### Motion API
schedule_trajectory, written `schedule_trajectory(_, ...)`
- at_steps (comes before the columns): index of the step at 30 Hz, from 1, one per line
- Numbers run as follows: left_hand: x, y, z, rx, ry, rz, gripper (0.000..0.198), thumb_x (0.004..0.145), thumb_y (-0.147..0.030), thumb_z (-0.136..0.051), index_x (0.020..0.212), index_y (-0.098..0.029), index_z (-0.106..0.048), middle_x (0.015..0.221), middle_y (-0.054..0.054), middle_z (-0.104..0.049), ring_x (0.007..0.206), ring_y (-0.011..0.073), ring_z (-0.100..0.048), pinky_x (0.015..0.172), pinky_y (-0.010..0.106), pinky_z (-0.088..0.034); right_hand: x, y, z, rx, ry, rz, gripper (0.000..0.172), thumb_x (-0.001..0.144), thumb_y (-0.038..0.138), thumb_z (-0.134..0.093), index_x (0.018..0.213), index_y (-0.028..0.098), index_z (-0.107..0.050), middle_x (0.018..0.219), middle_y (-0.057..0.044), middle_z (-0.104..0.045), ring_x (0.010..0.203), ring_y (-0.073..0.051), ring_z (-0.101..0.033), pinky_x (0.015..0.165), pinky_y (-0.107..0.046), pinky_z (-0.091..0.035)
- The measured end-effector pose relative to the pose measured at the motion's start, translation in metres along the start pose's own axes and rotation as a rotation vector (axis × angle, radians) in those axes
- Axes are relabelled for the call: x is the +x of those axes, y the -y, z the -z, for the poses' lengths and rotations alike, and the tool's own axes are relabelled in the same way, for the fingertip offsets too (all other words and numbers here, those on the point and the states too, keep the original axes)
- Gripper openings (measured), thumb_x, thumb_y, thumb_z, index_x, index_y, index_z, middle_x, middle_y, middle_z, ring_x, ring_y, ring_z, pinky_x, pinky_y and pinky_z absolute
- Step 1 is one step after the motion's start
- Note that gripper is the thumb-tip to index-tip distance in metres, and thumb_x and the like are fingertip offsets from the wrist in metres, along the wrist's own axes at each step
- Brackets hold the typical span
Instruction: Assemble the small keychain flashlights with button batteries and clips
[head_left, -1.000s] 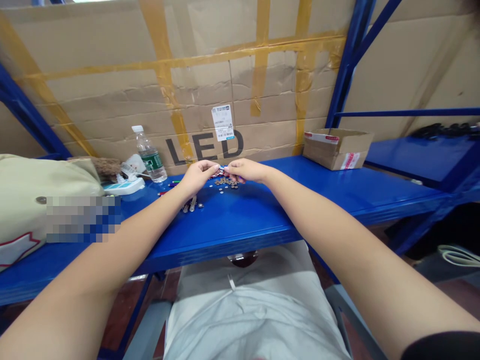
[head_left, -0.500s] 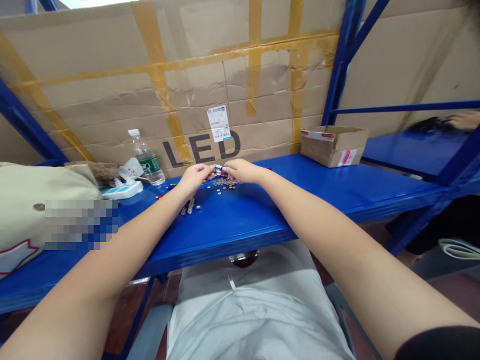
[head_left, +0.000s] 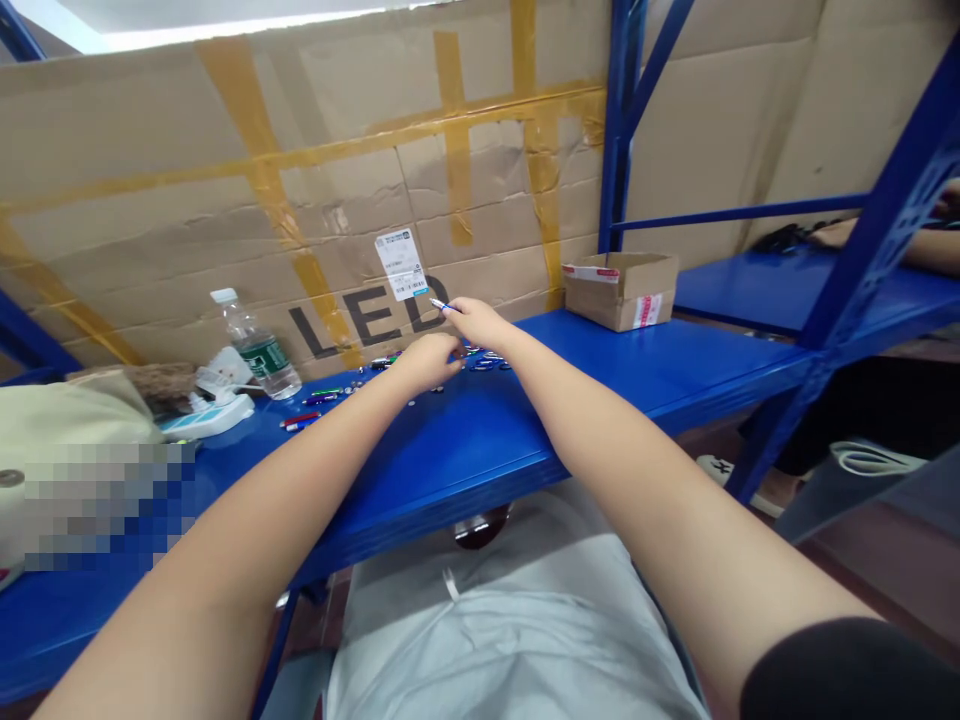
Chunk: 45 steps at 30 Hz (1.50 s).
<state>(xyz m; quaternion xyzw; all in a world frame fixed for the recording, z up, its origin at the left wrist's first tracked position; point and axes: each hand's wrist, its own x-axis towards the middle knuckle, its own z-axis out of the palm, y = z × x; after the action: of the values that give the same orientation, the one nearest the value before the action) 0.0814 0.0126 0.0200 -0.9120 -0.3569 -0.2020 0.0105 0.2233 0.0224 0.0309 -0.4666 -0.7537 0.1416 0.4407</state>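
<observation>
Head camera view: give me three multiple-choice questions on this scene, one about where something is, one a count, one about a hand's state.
1. Where is the open cardboard box?
A. On the blue shelf, right of the hands
B. On the floor
C. Left of the bottle

2. How many large letters are printed on the cardboard backing?
A. Two
B. Three
C. Five

3. What is the right hand doing?
A. Lying flat and empty
B. Gripping the bottle
C. Holding a slim blue-and-white item

Answers:
1 A, the box sits on the shelf.
2 B, the letters read LED.
3 C, the item sticks out from the fingertips.
</observation>
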Motion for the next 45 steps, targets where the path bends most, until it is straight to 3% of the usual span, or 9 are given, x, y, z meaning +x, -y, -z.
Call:
schedule_trajectory(2, 0.016, -0.002, -0.008, 0.040, 0.069, -0.001, 0.015, 0.068, -0.021, -0.065, 0.082, -0.019, -0.070, 0.090, 0.008, -0.070, 0.083, 0.0248, -0.061, 0.077, 0.031, -0.043, 0.001, -0.003, 0.000, -0.006, -0.024, -0.053, 0.024, 0.094, 0.026, -0.042, 0.095, 0.012, -0.061, 0.081, -0.005, -0.062, 0.073, -0.014, -0.054, 0.071, -0.025, -0.042)
schedule_trajectory(6, 0.029, -0.001, -0.021, 0.068, 0.169, 0.027, 0.011, 0.067, -0.027, -0.067, 0.076, -0.021, -0.070, 0.080, 0.005, -0.070, 0.074, 0.0228, -0.062, 0.073, 0.030, -0.045, 0.002, -0.004, 0.002, 0.015, -0.046, -0.078, 0.024, 0.093, 0.027, -0.042, 0.092, 0.012, -0.061, 0.076, -0.003, -0.058, 0.067, -0.013, -0.051, 0.067, -0.024, -0.041)
schedule_trajectory(13, 0.028, -0.007, -0.024, 0.179, 0.285, 0.059, 0.014, 0.073, -0.023, -0.058, 0.078, -0.017, -0.070, 0.080, 0.003, -0.070, 0.075, 0.0188, -0.061, 0.073, 0.027, -0.043, 0.002, -0.002, 0.005, 0.090, -0.068, -0.109, 0.024, 0.095, 0.028, -0.040, 0.096, 0.014, -0.060, 0.076, -0.002, -0.056, 0.061, -0.010, -0.048, 0.059, -0.022, -0.041)
schedule_trajectory(19, 0.021, -0.017, -0.018, 0.231, 0.330, 0.087, 0.014, 0.070, -0.022, -0.056, 0.070, -0.015, -0.068, 0.065, 0.003, -0.066, 0.059, 0.0169, -0.056, 0.059, 0.027, -0.039, -0.002, -0.001, 0.007, -0.016, -0.001, -0.197, 0.025, 0.095, 0.030, -0.040, 0.089, 0.014, -0.057, 0.079, -0.006, -0.059, 0.059, -0.012, -0.050, 0.055, -0.023, -0.040)
schedule_trajectory(24, -0.002, -0.019, 0.005, 0.244, 0.278, 0.088, 0.010, 0.069, -0.020, -0.055, 0.067, -0.015, -0.064, 0.063, 0.002, -0.064, 0.057, 0.0148, -0.054, 0.056, 0.026, -0.036, -0.004, -0.001, 0.007, -0.082, 0.038, -0.167, 0.019, 0.093, 0.025, -0.044, 0.080, 0.015, -0.053, 0.077, -0.007, -0.060, 0.063, -0.013, -0.052, 0.056, -0.023, -0.039)
schedule_trajectory(29, -0.041, -0.002, 0.030, 0.177, 0.003, 0.201, 0.006, 0.070, -0.021, -0.057, 0.068, -0.016, -0.060, 0.066, 0.001, -0.063, 0.061, 0.0139, -0.054, 0.056, 0.024, -0.036, -0.008, 0.002, 0.002, 0.131, 0.317, -0.290, 0.028, 0.095, 0.038, -0.040, 0.076, 0.018, -0.047, 0.051, 0.004, -0.037, 0.043, -0.009, -0.035, 0.042, -0.022, -0.030)
schedule_trajectory(34, -0.063, 0.012, 0.032, 0.038, -0.060, 0.231, 0.006, 0.071, -0.022, -0.058, 0.068, -0.016, -0.058, 0.060, -0.002, -0.059, 0.055, 0.0112, -0.050, 0.053, 0.023, -0.035, -0.019, 0.010, -0.012, 0.293, 0.497, -0.270, 0.028, 0.091, 0.041, -0.049, 0.075, 0.019, -0.045, 0.053, 0.008, -0.028, 0.041, -0.005, -0.025, 0.039, -0.020, -0.021)
schedule_trajectory(39, -0.061, 0.015, 0.027, 0.043, -0.082, 0.156, 0.007, 0.073, -0.021, -0.059, 0.070, -0.016, -0.057, 0.066, 0.001, -0.062, 0.059, 0.0120, -0.053, 0.055, 0.024, -0.036, -0.024, 0.019, -0.018, 0.257, 0.475, -0.205, 0.024, 0.091, 0.030, -0.051, 0.071, 0.018, -0.046, 0.051, 0.007, -0.030, 0.042, -0.005, -0.026, 0.039, -0.020, -0.022)
schedule_trajectory(45, -0.059, 0.018, 0.025, 0.199, -0.095, 0.157, 0.028, 0.086, -0.029, -0.052, 0.109, -0.013, -0.053, 0.084, 0.008, -0.067, 0.074, 0.0186, -0.062, 0.064, 0.027, -0.043, -0.024, 0.024, -0.021, 0.424, 0.439, -0.263, 0.025, 0.094, 0.028, -0.048, 0.071, 0.019, -0.042, 0.050, 0.009, -0.026, 0.041, -0.005, -0.022, 0.039, -0.020, -0.018)
